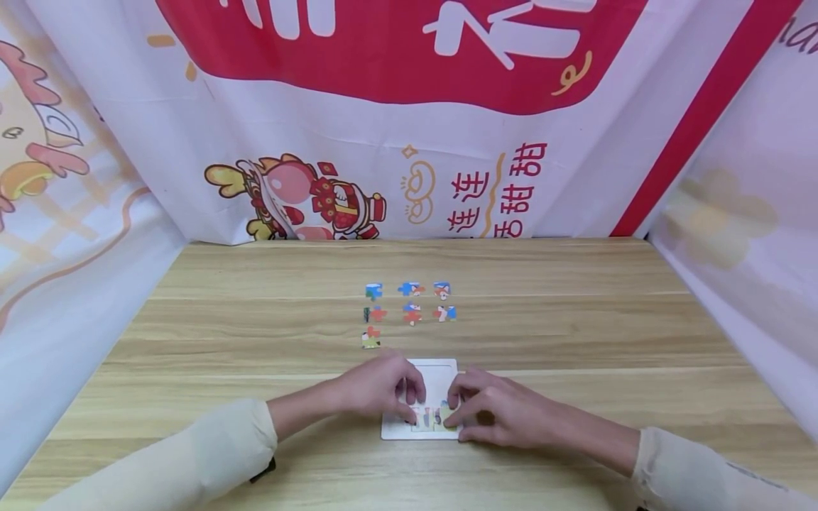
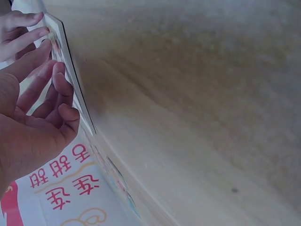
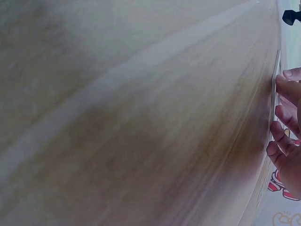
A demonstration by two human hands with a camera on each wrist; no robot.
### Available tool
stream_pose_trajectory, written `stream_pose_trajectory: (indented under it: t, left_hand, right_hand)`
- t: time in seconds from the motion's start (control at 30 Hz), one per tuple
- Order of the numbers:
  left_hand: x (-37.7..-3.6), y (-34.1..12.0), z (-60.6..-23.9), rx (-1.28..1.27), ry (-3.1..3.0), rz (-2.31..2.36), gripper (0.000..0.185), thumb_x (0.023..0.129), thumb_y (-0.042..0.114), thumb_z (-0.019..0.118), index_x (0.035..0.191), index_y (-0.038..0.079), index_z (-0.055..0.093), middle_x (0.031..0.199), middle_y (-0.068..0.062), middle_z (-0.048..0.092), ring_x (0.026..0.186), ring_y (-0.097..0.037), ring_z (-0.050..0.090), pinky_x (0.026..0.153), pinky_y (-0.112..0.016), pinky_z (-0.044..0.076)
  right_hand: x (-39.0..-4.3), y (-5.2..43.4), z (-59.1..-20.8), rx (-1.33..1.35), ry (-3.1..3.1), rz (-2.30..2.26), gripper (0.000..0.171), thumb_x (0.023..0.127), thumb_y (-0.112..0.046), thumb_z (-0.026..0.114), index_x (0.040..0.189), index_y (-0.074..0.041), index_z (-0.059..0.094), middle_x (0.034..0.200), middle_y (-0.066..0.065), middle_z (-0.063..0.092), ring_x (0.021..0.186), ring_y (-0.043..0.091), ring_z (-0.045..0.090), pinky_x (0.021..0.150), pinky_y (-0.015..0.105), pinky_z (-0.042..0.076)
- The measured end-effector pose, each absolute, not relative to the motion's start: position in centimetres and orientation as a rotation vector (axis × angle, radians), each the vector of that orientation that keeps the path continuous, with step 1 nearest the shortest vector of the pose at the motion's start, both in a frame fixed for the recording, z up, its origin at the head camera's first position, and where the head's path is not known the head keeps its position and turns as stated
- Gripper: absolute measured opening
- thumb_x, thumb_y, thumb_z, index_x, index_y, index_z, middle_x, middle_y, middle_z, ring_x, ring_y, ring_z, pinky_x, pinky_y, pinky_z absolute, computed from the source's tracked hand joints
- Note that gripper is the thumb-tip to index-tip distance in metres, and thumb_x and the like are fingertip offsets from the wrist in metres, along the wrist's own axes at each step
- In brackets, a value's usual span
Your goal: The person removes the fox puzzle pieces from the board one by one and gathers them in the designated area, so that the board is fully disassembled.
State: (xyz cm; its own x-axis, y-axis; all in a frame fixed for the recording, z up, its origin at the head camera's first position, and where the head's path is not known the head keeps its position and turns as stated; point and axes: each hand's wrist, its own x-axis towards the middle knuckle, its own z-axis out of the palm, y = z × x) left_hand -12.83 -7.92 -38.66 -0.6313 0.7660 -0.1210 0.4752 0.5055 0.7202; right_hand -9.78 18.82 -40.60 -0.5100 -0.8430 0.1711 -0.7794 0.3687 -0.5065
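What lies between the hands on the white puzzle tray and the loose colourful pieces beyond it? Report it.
Nothing visible. Bare wooden table separates the white puzzle tray from the seven loose colourful jigsaw pieces. Left hand and right hand both rest on the tray.

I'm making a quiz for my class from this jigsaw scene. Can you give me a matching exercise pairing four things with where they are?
Things:
1. white square puzzle tray
2. loose colourful jigsaw pieces
3. left hand
4. right hand

Places:
a. on the tray's right part
b. on the light wooden table, beyond the tray
c. under both hands
d. on the tray's left part

Pairs: 1-c, 2-b, 3-d, 4-a
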Motion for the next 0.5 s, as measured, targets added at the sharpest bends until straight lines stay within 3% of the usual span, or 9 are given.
stream_pose_trajectory:
  t: [0.5]
  left_hand:
    - [-12.32, -7.64, -38.72, 1.013, 2.339, 0.886, 0.023, 0.074, 0.005, 0.092, 0.082, 0.009, 0.072, 0.071, 0.007, 0.06, 0.064, 0.0, 0.049, 0.063, -0.019, 0.045]
  right_hand:
    - [-9.86, 18.46, -40.81, -1.433, 2.489, -0.868, 0.016, 0.089, -0.025, 0.084, 0.105, -0.022, 0.084, 0.105, -0.012, 0.059, 0.095, 0.003, 0.048, 0.077, 0.017, 0.047]
